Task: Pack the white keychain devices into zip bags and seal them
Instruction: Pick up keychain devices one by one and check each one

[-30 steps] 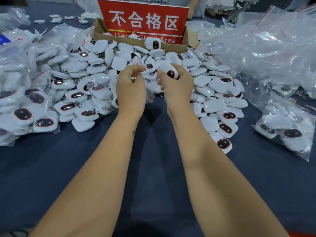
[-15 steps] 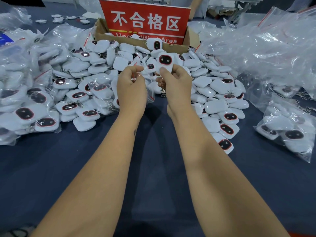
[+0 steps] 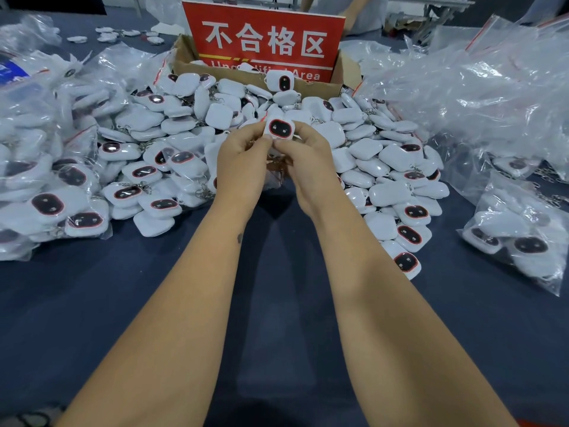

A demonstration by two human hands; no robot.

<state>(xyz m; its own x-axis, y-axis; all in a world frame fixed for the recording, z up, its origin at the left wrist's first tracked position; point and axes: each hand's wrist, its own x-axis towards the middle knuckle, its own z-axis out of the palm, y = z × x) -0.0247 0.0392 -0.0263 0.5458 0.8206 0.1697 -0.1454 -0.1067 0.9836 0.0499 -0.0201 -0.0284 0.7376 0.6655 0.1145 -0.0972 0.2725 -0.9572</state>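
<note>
**Both hands on one keychain device above the pile**

Head view: both forearms reached forward over the dark blue worktop (image 3: 92, 318). The left hand (image 3: 243, 167) and the right hand (image 3: 311, 161) met at the middle of the frame, and together they held one white keychain device (image 3: 279, 128) upright, its dark oval face with a red rim turned toward the camera. The grip of each hand was clamped on it: left fingertips pinched its lower left edge, right fingertips its lower right edge. A metal keyring (image 3: 275, 164) hung below, between the two palms (partly hidden by them). Whether a zip bag was also held there could not be told.

Behind and beside the hands lay a large heap of loose devices (image 3: 385, 155), some face up, some face down. To the left sat bagged devices (image 3: 46, 192) in clear plastic. At the right edge lay another filled bag (image 3: 517, 235), and above it a mound of empty zip bags (image 3: 477, 87) with red seal strips. A cardboard box (image 3: 184, 57) stood at the far side of the heap, with a red sign (image 3: 264, 41) set upright in it.
</note>
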